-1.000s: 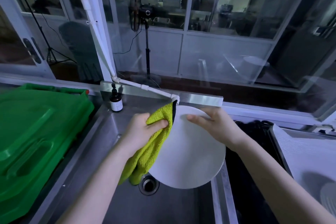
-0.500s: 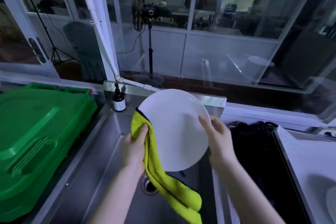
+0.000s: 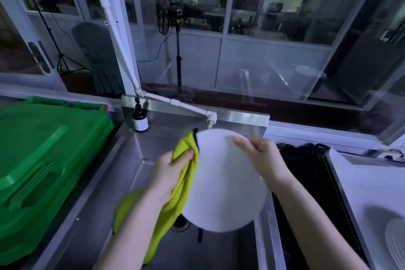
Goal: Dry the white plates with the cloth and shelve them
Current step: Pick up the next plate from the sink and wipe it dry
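1. While it's tilted over the stainless steel sink (image 3: 131, 160) around the middle of the frame, the round white ceramic plate (image 3: 223, 186) touches no surface. Two hands carry it.
2. Left hand (image 3: 168, 171): the grip is closed on the yellow-green microfibre cloth (image 3: 179, 195), thumb on top, bunching it against the plate's left rim. The rest of the cloth hangs down toward the drain.
3. Right hand (image 3: 263, 160): the grip is clamped on the plate's upper-right rim, fingers laid over the face we can see.
4. Handling guess: the plate looks rigid and smooth, so it's probably slick if any water's left. It'd likely chip or crack if it dropped onto that steel basin. Weight seems moderate, fine for one hand.
5. Best hold imo is the rim, thumb on one face and fingers on the other, opposite the side being wiped.
6. The cloth is soft and floppy, so grab it anywhere, though a wad should press better.
7. The frame's blurry, so I can't tell if the plate's actually wet.
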`<state>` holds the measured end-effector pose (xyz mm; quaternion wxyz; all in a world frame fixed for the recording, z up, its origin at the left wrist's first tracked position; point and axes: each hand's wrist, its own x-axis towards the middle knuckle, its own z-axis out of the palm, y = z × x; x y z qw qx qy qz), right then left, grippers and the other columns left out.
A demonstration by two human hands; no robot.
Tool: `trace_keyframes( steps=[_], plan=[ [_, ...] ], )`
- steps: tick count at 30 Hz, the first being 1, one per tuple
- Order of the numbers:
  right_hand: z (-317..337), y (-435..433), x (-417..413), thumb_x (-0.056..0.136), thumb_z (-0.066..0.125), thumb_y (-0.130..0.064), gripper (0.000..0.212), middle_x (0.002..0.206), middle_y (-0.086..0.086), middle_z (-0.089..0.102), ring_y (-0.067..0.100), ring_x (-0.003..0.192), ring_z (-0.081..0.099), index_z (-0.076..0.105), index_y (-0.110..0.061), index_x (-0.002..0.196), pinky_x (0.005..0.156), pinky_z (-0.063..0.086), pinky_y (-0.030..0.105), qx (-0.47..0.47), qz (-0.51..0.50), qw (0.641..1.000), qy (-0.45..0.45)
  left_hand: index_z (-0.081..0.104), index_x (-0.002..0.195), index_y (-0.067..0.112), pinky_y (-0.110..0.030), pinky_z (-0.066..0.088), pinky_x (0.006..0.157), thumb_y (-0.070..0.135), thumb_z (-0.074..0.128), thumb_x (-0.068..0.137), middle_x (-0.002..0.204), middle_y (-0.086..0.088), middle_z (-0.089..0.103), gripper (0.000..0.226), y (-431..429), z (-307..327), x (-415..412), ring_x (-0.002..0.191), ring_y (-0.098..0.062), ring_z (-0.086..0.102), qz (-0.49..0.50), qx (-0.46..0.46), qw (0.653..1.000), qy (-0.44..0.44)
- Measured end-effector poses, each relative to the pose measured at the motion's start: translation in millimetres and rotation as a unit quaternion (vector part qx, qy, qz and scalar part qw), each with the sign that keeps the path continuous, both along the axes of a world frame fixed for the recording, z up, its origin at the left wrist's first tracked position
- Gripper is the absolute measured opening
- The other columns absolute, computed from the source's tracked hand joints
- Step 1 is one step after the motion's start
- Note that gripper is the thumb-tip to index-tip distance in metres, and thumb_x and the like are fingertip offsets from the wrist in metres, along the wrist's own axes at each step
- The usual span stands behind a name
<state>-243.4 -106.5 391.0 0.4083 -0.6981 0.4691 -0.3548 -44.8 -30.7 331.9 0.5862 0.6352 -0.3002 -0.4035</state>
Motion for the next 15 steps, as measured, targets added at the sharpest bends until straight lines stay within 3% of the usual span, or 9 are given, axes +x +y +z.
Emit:
trace_keyframes(
  steps=[1, 3, 5, 8, 11, 13, 15],
  plan=[
    [-8.9, 5.2, 5.8, 0.097, 0.063, -0.034, 0.051, 0.065, 0.004, 0.038, 0.014, 0.062, 0.034, 0.051, 0.010, 0.075, 0.059, 0.027, 0.031, 0.040, -0.074, 0.994, -0.071, 0.067, 0.075, 0.011, -0.035, 0.052, 0.071, 0.036, 0.073, 0.086, 0.079, -0.006, 0.074, 0.028, -0.6, -7.1, -3.7, 0.074, -0.021, 0.065, 0.065, 0.021, 0.997, 0.048],
    [-29.2, 23.0, 27.7, 0.097, 0.061, -0.037, 0.046, 0.062, -0.001, 0.048, 0.011, 0.060, 0.042, 0.059, 0.006, 0.080, 0.057, 0.033, 0.028, 0.109, -0.226, 0.946, -0.204, 0.060, 0.075, 0.017, -0.037, 0.052, 0.070, 0.043, 0.070, 0.087, 0.080, -0.004, 0.068, 0.029, -1.8, -19.6, -15.4, 0.077, -0.025, 0.063, 0.182, 0.078, 0.971, 0.132],
    [-50.2, 41.4, 45.4, 0.098, 0.055, -0.041, 0.041, 0.057, -0.009, 0.054, 0.006, 0.055, 0.046, 0.063, -0.008, 0.075, 0.054, 0.039, 0.025, 0.145, -0.300, 0.912, -0.240, 0.059, 0.079, 0.018, -0.043, 0.056, 0.075, 0.045, 0.069, 0.087, 0.083, -0.007, 0.066, 0.030, 1.0, -29.0, -23.9, 0.080, -0.027, 0.065, 0.218, 0.113, 0.947, 0.205],
    [-59.1, 42.3, 38.9, 0.099, 0.056, -0.036, 0.034, 0.064, -0.008, 0.056, 0.013, 0.066, 0.049, 0.061, -0.016, 0.072, 0.060, 0.038, 0.029, 0.146, -0.215, 0.945, -0.198, 0.065, 0.081, 0.014, -0.038, 0.057, 0.069, 0.042, 0.069, 0.088, 0.082, -0.009, 0.071, 0.029, 9.8, -33.1, -13.1, 0.078, -0.028, 0.068, 0.209, 0.106, 0.956, 0.176],
    [-35.0, 16.4, 11.1, 0.094, 0.067, -0.032, 0.019, 0.075, -0.004, 0.064, 0.012, 0.071, 0.056, 0.070, -0.015, 0.087, 0.062, 0.043, 0.024, 0.112, -0.074, 0.981, -0.140, 0.070, 0.084, 0.011, -0.039, 0.057, 0.074, 0.035, 0.071, 0.088, 0.085, -0.010, 0.075, 0.024, 16.3, -22.9, 0.5, 0.079, -0.026, 0.071, 0.143, 0.039, 0.982, 0.121],
    [-12.0, 1.5, 0.3, 0.092, 0.070, -0.035, 0.018, 0.080, 0.003, 0.070, 0.011, 0.073, 0.061, 0.073, -0.017, 0.092, 0.064, 0.046, 0.024, 0.092, 0.018, 0.993, -0.077, 0.071, 0.082, 0.011, -0.041, 0.056, 0.076, 0.039, 0.074, 0.081, 0.082, -0.007, 0.076, 0.028, 15.7, -12.7, 3.4, 0.079, -0.025, 0.070, 0.075, 0.018, 0.996, 0.033],
    [5.7, -8.3, -2.3, 0.092, 0.069, -0.036, 0.019, 0.081, 0.009, 0.069, 0.009, 0.073, 0.058, 0.073, -0.018, 0.090, 0.065, 0.045, 0.025, 0.038, 0.082, 0.996, 0.018, 0.068, 0.074, 0.010, -0.035, 0.050, 0.067, 0.038, 0.076, 0.080, 0.071, -0.001, 0.072, 0.030, 10.9, -0.9, 5.8, 0.068, -0.019, 0.063, -0.003, 0.000, 0.998, -0.061]
  ],
)
